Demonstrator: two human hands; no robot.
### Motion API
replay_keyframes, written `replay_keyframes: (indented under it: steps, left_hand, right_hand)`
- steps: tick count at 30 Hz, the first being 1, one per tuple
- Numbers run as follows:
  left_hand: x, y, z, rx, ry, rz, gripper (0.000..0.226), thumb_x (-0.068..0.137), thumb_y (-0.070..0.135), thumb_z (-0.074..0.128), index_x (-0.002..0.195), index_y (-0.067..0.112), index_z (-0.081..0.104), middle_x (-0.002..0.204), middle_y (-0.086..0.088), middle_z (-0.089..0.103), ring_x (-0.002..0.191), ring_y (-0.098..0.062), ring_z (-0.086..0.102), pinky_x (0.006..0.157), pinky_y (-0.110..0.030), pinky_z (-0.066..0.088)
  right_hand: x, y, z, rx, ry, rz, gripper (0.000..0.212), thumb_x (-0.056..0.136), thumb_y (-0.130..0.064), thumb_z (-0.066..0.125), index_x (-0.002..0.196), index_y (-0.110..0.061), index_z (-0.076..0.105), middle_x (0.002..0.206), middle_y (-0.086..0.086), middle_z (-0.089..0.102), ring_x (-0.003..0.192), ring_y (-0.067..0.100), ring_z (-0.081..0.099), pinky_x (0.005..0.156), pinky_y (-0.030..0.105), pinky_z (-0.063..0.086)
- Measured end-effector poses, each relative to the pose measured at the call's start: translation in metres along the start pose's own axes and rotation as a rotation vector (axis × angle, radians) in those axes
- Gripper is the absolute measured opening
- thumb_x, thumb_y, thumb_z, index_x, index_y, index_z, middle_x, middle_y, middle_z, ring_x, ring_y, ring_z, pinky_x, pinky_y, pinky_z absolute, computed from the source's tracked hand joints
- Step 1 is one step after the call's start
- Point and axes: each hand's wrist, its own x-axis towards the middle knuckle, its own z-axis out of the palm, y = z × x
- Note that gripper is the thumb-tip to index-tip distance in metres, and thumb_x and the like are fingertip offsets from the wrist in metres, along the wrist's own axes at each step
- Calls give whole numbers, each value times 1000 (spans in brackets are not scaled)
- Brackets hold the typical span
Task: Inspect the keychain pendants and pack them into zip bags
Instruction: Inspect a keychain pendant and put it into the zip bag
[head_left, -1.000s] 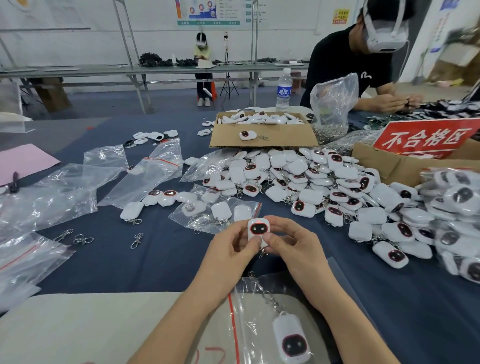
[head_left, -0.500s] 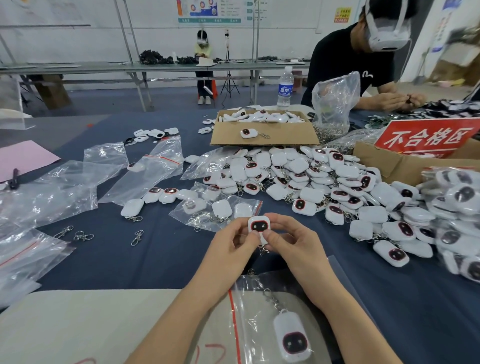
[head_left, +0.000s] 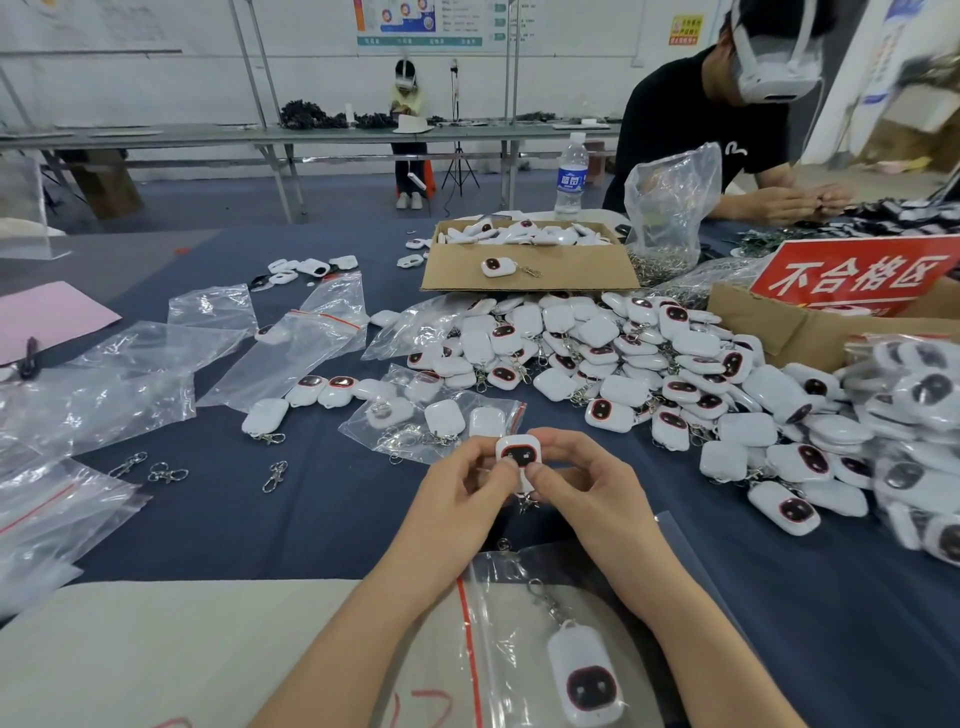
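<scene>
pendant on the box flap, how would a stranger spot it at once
Find the open cardboard box behind the big pendant pile. On its front flap lies one pendant, face up. It alone sits on bare cardboard, its clasp trailing right.

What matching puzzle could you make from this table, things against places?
Things:
1. clear plastic water bottle with blue label
2. red sign with white characters
3. loose silver metal clasps
4. white plastic pendant under inspection

Places:
A. pinched between left hand and right hand
B. upright behind the open brown cardboard box
C. propped at the other cardboard box, far right
D. on the blue cloth, left of the hands

Pairs: 1-B, 2-C, 3-D, 4-A
</scene>
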Motion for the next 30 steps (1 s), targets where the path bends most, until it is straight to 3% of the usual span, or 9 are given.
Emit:
replay_keyframes:
  steps: [14, 21, 27, 30]
  left_hand:
    - [0, 2, -1, -2, -3, -23, 13, 100, 22, 60, 106, 25, 71, 79, 10, 71, 75, -2, 64, 72, -12, 50]
    - [0, 1, -1, 10, -7, -24, 10, 97, 25, 62, 98, 29, 71, 82, 8, 70, 80, -8, 63, 85, -33, 54]
    - [-1, 2, -1, 18, -10, -31, 14, 101, 24, 59, 107, 27, 72, 80, 10, 69, 76, -2, 64, 71, -12, 49]
    - [-2, 5, 0, 19, -9, -3, 16, 101, 20, 58, 107, 24, 72, 85, -3, 71, 77, -6, 63, 74, -22, 54]
  right_hand:
    - [-1, -1, -1, 1, 3, 14, 28, 94, -14, 68, 103, -41, 73, 101, -8, 76, 77, 4, 68, 77, 24, 58]
    - [-1, -1, -1, 11, 5, 22, 28, 95, -13, 67, 103, -38, 74, 101, -7, 77, 79, 5, 70, 75, 22, 58]
    - [-1, -1, 0, 4, 31, 23, 26, 94, -17, 69, 102, -42, 73, 99, -10, 76, 77, 4, 68, 76, 25, 58]
    - [-1, 0, 1, 6, 52, 37, 25, 94, -19, 69, 101, -42, 73, 99, -9, 76, 80, 15, 69, 79, 32, 59]
